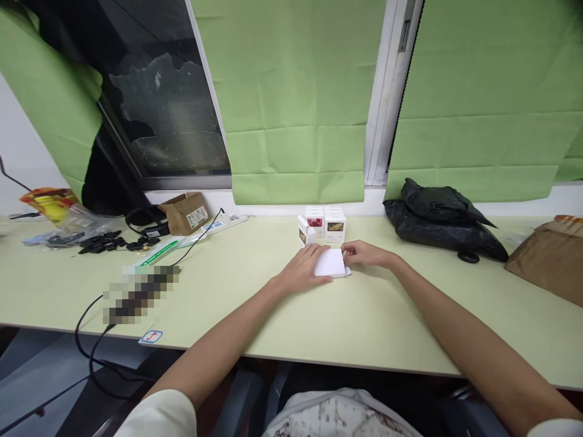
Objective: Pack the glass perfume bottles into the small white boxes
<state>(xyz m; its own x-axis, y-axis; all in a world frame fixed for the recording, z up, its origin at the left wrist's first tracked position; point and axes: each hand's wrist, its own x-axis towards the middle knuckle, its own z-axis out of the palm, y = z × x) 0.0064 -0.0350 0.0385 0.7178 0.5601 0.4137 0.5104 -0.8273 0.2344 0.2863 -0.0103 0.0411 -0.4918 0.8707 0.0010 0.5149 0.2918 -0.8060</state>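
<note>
A small white box (330,263) lies on its side on the table, its blank face up. My left hand (303,267) wraps round its left end, thumb along the near edge and fingers over the far side. At the opposite end, my right hand (359,252) has its fingers curled in against the box, by a loose white flap (348,270). The right fingertips are partly hidden. Just beyond my left hand stands a white carton with a raised lid (306,232). Behind it are white cartons with a red picture (315,222) and a yellow picture (336,227).
Black plastic bags (441,221) and a brown carton (546,258) sit at the right. On the left lie an open cardboard box (186,213), black parts (102,243), a power strip (223,224) and a black cable (84,328) hanging over the front edge.
</note>
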